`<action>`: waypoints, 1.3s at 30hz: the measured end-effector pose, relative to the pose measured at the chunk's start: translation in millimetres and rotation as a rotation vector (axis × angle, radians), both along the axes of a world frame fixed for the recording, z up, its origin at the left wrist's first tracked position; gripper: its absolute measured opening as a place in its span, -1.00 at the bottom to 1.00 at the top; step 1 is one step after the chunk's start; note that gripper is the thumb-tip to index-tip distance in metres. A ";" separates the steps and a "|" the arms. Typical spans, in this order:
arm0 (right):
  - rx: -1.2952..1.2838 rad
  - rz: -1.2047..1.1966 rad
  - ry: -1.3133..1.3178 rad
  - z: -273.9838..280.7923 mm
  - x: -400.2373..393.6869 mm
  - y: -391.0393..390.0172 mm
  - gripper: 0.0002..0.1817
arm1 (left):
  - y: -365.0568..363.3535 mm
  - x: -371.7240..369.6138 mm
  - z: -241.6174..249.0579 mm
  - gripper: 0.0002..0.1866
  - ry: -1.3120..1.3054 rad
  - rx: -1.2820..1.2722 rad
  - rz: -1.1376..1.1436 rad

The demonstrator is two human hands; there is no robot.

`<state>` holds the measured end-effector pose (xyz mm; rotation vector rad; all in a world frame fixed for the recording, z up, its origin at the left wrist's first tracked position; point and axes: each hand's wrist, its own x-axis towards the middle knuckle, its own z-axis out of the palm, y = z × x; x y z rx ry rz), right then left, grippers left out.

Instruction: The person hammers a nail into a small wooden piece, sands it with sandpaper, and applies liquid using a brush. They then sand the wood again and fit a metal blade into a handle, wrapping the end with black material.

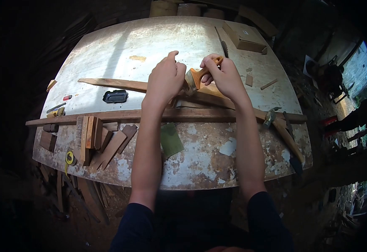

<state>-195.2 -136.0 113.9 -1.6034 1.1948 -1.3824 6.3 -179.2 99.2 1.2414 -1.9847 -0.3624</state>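
My right hand (223, 75) is closed around the orange wooden handle of a paintbrush (198, 77). The bristles point down and left, toward my other hand. Right beside them is my left hand (165, 80), back up, one finger stretched out and apart from the rest; its other fingers are partly hidden. Under both hands lies a long tapered wooden piece (114, 83) with other wood pieces across it. A small black tray (115, 96) sits left of my left hand. Nearer to me, a long wooden strip (192, 114) spans the worktable, passing beneath my forearms.
On the worktable (208, 168), wood blocks (92, 134), a yellow tape measure (70, 158) and green sandpaper (171, 140) lie in front. A hammer (285, 134) rests at the right. Farther back are a cardboard box (244, 38) and a saw (222, 43).
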 end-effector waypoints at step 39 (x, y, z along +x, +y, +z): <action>-0.161 -0.047 -0.229 -0.8 -5.2 -2.6 -0.66 | 5.2 -4.1 5.0 -0.31 0.132 0.119 -0.028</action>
